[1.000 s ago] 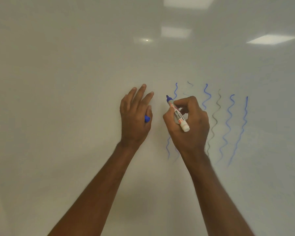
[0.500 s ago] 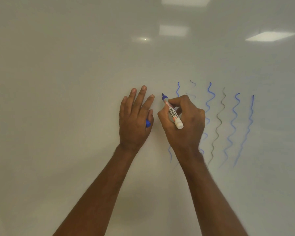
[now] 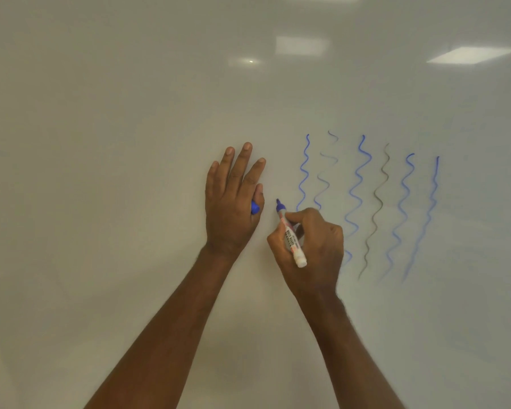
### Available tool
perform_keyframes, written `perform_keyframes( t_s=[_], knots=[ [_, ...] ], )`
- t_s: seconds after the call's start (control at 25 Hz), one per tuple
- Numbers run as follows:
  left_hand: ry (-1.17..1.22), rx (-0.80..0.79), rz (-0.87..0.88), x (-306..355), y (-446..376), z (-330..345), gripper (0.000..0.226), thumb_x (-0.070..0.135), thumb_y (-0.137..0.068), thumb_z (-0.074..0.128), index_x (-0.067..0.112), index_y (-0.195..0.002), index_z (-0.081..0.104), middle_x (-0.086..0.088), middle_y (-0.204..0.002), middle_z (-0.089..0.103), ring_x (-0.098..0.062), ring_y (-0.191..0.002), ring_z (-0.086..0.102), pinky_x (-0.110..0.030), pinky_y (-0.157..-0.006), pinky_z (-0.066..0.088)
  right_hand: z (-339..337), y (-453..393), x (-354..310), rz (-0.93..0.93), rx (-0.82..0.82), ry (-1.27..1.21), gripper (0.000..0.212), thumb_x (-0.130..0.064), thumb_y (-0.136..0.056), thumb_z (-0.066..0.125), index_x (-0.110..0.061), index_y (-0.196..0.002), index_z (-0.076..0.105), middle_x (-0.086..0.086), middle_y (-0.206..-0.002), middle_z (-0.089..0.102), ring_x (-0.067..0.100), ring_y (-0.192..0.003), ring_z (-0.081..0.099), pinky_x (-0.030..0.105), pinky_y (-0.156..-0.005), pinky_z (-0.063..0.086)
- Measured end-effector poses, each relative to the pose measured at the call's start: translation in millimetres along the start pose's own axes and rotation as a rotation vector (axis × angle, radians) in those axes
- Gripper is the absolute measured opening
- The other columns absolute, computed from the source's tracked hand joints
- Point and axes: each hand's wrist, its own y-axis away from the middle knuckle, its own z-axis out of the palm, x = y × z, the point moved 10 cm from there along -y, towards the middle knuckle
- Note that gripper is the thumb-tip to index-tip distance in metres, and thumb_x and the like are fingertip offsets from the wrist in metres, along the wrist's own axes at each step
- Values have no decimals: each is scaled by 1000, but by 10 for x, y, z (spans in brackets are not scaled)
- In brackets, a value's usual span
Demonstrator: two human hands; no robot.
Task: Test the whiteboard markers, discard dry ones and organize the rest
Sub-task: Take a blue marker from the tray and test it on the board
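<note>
The left hand [image 3: 232,202] is lying flat on the whiteboard [image 3: 115,143], a cap [image 3: 255,208] sitting under its thumb. The right hand [image 3: 310,246] is sitting just beside it at four o'clock, its marker [image 3: 289,233] pointing toward eleven o'clock. Wavy lines [image 3: 357,190] are running at the left hand's three o'clock.

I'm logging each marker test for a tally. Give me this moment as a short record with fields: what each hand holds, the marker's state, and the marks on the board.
left hand: flat on the whiteboard, blue cap tucked under the thumb
right hand: grips the marker
marker: uncapped, blue tip pointing up and left, at or near the board
new mark by tip: none visible
test lines: six wavy lines to the right, four blue, two grey; the second is broken and faint
</note>
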Motion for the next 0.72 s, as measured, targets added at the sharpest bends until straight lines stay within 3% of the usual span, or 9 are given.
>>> perform_keyframes(
  t_s=[0.6, 0.72],
  knots=[
    [50, -136, -85, 27, 513, 35, 45, 19, -105, 48, 14, -150, 48, -12, -163, 34, -34, -154, 24, -54, -123, 24, 17, 659, 288, 126, -225, 66, 19, -18, -81, 75, -24, -78, 58, -9, -59, 55, 12, -54, 49, 30, -70, 43],
    [159, -135, -159, 102, 648, -53, 33, 21, -104, 55, 16, -136, 62, -8, -161, 39, -30, -153, 26, -49, -123, 26, -41, 804, 385, 207, -296, 6, 20, -22, -81, 72, -30, -80, 54, -11, -62, 57, 11, -57, 52, 28, -61, 42]
  ],
)
